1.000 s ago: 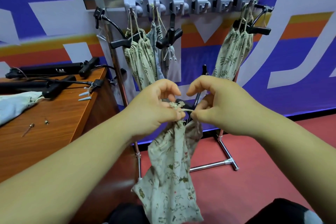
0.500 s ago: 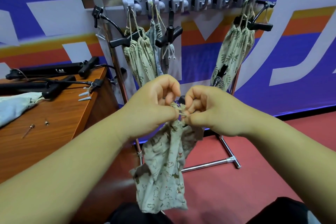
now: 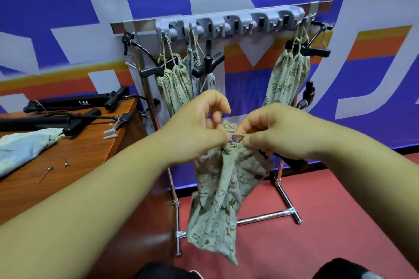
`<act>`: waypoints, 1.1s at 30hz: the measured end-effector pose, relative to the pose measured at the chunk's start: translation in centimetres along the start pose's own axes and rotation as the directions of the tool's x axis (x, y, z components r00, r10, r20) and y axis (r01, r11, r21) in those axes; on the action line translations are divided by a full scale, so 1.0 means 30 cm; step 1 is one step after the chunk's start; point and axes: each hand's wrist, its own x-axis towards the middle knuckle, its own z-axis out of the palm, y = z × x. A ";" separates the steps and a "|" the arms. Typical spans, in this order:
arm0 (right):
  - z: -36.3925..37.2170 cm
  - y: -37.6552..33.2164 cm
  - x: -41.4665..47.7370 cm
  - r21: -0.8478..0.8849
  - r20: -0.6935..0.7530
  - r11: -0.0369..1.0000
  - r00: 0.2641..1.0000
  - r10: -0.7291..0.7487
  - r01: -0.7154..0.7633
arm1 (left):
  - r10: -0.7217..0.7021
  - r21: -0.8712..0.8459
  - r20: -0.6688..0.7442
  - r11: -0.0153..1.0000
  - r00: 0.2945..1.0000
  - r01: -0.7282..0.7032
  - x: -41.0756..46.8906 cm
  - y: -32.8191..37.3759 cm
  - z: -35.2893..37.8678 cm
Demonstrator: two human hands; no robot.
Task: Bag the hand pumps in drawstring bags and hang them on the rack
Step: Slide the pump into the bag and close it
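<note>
Drawstring point(image 3: 237, 135) runs short and nearly level between the two grips, at the gathered neck of the printed bag point(image 3: 217, 199). The left hand point(image 3: 195, 129) pinches it from 9 o'clock between thumb and forefinger, the other fingers loosely curled above. The right hand point(image 3: 278, 133) pinches the other end from 3 o'clock with its fingers folded under. Both grips are closed on the cord, knuckles almost meeting.

The bag hangs from that neck with its long axis dropping toward 6 o'clock. A dark pump handle point(image 3: 292, 162) juts from the mouth toward 4 o'clock, under the right wrist.

The rack point(image 3: 292, 12) stands at 12 o'clock, beyond and above the hands. Its middle hooks point(image 3: 237, 26) look free, between hung bags point(image 3: 174, 81) at 11 and 1 o'clock. Hanging therefore seems to call for a lift up and forward, once the cord forms a loop. Neither hand is clearly nearer the hooks. Spare pumps point(image 3: 74, 103) lie on the surface point(image 3: 74, 165) at 9 o'clock.

A second ago the hands were slightly apart with the cord taut between them; now they are drawn close. Half a second ago the bag's tail leaned toward 7 o'clock; it has since swung back under the neck. The rack also sits lower in the view.
</note>
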 end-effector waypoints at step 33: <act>-0.620 -0.003 0.386 -0.506 -0.486 0.809 0.874 0.018 -0.298 | 0.153 0.540 -0.359 0.839 0.921 0.071 0.807 0.263 0.045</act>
